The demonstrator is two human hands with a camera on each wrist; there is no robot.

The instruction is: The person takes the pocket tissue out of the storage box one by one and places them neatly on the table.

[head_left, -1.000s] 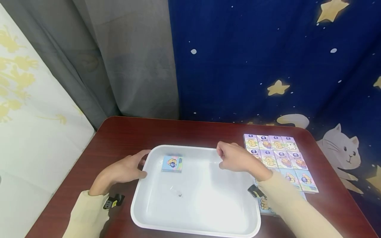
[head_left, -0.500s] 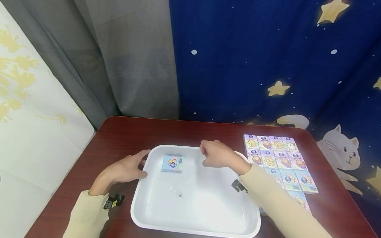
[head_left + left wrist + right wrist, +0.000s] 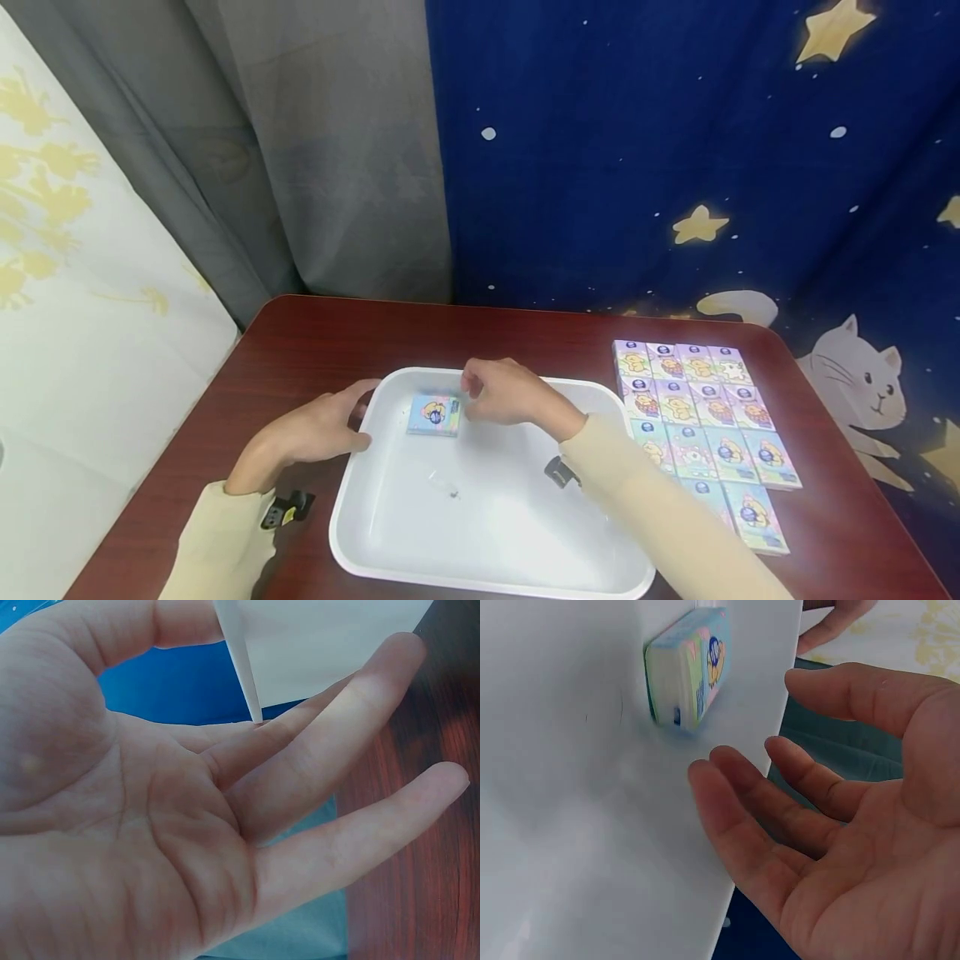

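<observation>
A small blue tissue pack [image 3: 433, 415] with a cartoon picture lies in the far left part of the white tray [image 3: 487, 575]. My right hand [image 3: 506, 393] is just to the right of the pack, over the tray. In the right wrist view its fingers [image 3: 742, 840] are bent and spread, with nothing between them, apart from the pack [image 3: 690, 671]. At the tray's left side my left hand [image 3: 311, 429] holds the rim. In the left wrist view the rim [image 3: 241, 660] passes between the thumb and the fingers [image 3: 322, 750].
Rows of similar packs, purple ones [image 3: 678, 408] at the back and blue ones [image 3: 731, 457] nearer, lie to the right of the tray on the dark red table [image 3: 555, 337]. A bit of clear plastic [image 3: 444, 482] lies on the tray floor. Curtains [image 3: 360, 167] hang behind the table.
My right hand has moved left across the tray from its right side to beside the tissue pack, uncovering more packs on the right. The left hand, tray and pack stay put.
</observation>
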